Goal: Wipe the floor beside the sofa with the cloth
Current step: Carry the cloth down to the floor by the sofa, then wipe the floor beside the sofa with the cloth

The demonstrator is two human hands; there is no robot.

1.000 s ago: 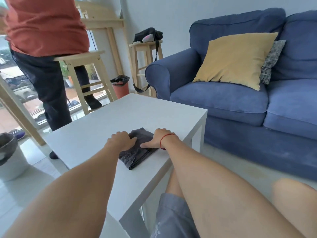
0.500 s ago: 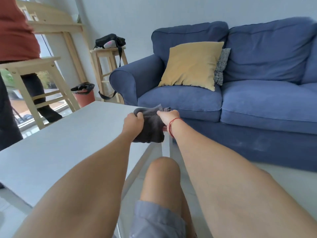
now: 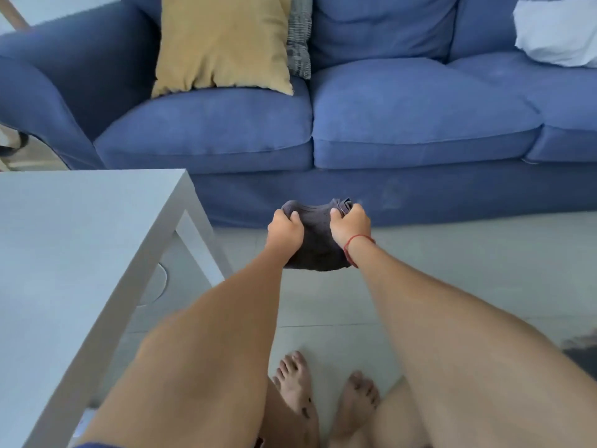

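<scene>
A dark grey folded cloth point(image 3: 318, 240) hangs in the air above the pale tiled floor point(image 3: 452, 286), just in front of the blue sofa point(image 3: 403, 111). My left hand point(image 3: 285, 230) grips the cloth's left upper edge. My right hand point(image 3: 350, 226), with a red string at the wrist, grips its right upper edge. Both hands are shut on it, and the cloth's lower part sags between my forearms. Whether the cloth touches the floor is hidden by my arms.
A white low table point(image 3: 80, 253) fills the left side, its corner leg point(image 3: 203, 244) near my left hand. A yellow cushion point(image 3: 223, 43) and a white one point(image 3: 559, 33) lie on the sofa. My bare feet point(image 3: 323, 399) stand on the tiles; a dark patch point(image 3: 581, 350) lies at right.
Both hands lifted the cloth off the table and carried it right and down, over the floor before the sofa. My view has swung down and right; the standing person is out of sight.
</scene>
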